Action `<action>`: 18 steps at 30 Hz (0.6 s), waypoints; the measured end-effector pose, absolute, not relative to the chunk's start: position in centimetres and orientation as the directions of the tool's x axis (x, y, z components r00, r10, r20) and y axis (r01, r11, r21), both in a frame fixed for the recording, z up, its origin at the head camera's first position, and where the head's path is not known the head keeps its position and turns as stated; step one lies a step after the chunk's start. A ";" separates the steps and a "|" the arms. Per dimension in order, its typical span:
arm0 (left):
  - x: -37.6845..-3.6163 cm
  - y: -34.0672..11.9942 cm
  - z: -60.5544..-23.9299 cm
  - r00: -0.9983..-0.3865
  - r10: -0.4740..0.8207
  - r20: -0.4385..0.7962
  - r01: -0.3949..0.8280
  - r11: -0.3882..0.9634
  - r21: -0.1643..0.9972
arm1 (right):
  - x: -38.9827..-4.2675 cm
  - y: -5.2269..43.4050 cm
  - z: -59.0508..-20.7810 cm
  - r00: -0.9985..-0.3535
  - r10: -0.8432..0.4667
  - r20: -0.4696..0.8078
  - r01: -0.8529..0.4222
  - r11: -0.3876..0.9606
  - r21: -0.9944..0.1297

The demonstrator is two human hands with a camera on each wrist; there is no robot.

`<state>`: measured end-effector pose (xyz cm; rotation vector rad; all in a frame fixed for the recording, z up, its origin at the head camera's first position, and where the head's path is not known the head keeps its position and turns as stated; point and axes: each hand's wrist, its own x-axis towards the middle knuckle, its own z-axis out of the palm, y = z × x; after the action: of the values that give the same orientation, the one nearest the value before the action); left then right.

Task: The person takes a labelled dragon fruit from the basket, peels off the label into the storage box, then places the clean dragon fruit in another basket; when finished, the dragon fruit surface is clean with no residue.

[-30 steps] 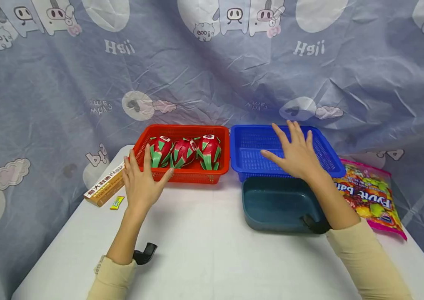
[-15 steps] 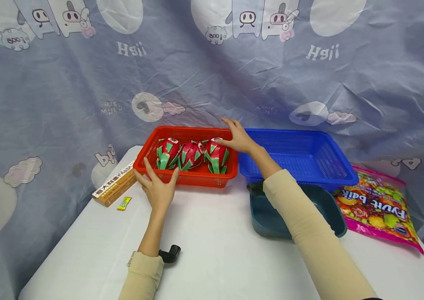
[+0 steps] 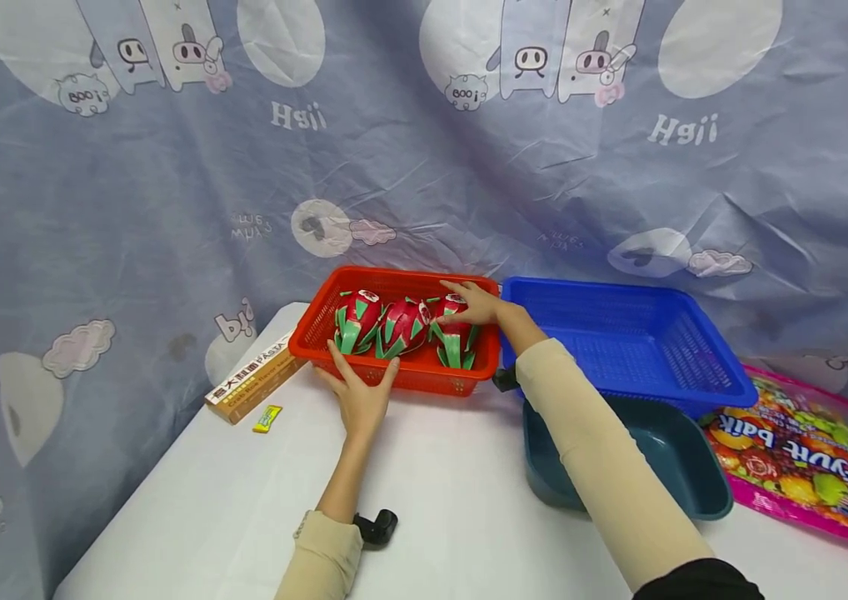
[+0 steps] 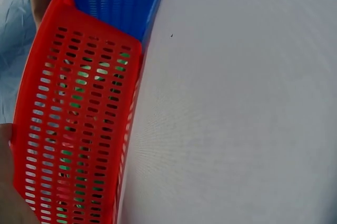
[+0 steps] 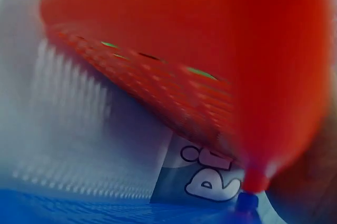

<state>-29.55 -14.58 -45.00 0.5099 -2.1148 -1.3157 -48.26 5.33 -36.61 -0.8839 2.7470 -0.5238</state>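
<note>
Three red-and-green dragon fruits [image 3: 403,327], each with a sticker, lie side by side in a red plastic basket [image 3: 424,382]. My left hand [image 3: 364,404] is at the basket's front left, fingers spread and fingertips at the rim. In the left wrist view, part of that hand [image 4: 6,182] shows beside the slotted red wall. My right hand [image 3: 482,305] reaches over the basket's right rim, its fingers extended above the rightmost dragon fruit [image 3: 456,348], partly hiding it. Whether they touch the fruit, I cannot tell. The right wrist view is mostly blurred red basket [image 5: 158,8].
A blue basket [image 3: 619,350] adjoins the red one on the right. In front of it stands a dark green tub [image 3: 664,454], partly behind my right sleeve. A fruit candy bag [image 3: 799,458] lies far right. At left are a pasta box [image 3: 255,379] and a small yellow packet [image 3: 267,418].
My right hand has moved left from above the blue basket to the red basket's right end. My left hand has shifted right along the red basket's front. The head view has turned slightly left.
</note>
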 end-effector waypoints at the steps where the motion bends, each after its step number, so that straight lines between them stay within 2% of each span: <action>1: -29.6 -14.6 -45.1 -0.756 -0.594 0.274 -0.012 0.432 0.902 | -48.4 5.3 -36.7 -0.797 -0.593 -0.112 -0.517 0.766 -0.383; 5: -29.7 -14.6 -45.2 -0.767 -0.585 0.263 -0.004 0.415 0.910 | -48.7 5.1 -36.9 -0.787 -0.596 -0.158 -0.516 0.777 -0.362; 18: -29.8 -14.8 -45.5 -0.783 -0.564 0.261 0.004 0.415 0.910 | -48.4 5.2 -37.7 -0.784 -0.613 -0.101 -0.562 0.769 -0.303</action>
<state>-29.83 -14.79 -45.52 0.4734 -2.1308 -1.3729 -48.43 5.20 -37.70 -0.9297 2.7698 -0.3830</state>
